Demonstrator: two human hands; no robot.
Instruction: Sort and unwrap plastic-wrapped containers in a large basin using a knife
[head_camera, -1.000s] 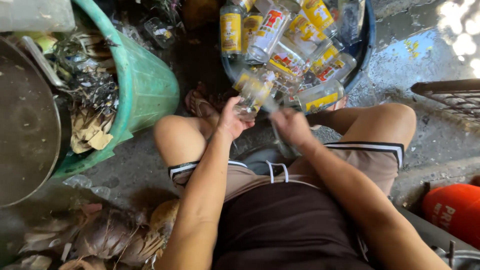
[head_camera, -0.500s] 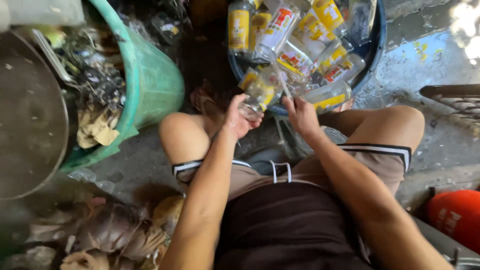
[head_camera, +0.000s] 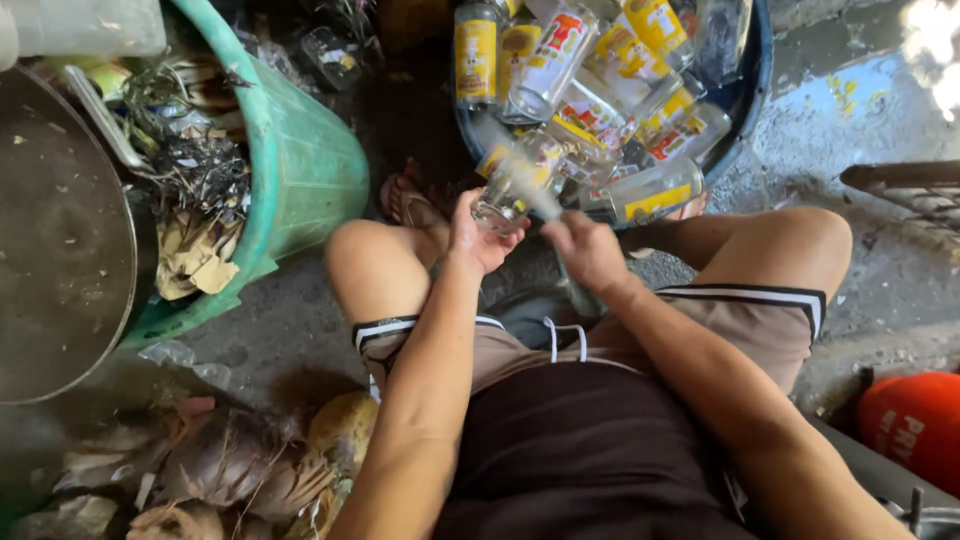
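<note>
I sit low with my knees apart on wet concrete. My left hand (head_camera: 478, 235) grips the base of a clear glass bottle (head_camera: 513, 185) that tilts away from me, over the near rim of a dark blue basin (head_camera: 748, 95). My right hand (head_camera: 588, 250) is closed around a thin blurred tool whose upper end touches the bottle; what the tool is cannot be made out. The basin holds several clear glass bottles with yellow and red labels (head_camera: 590, 90), lying on their sides.
A green plastic bucket (head_camera: 305, 170) full of dry leaves and scraps stands at the left, beside a large round metal lid (head_camera: 55, 250). Coconut husks (head_camera: 230, 470) lie at the lower left. An orange object (head_camera: 915, 425) is at the lower right, and a metal grate (head_camera: 905, 185) at the right.
My right hand has moved down and back toward me with the tool, away from the bottle's upper part. My left hand keeps the bottle over the basin's rim.
</note>
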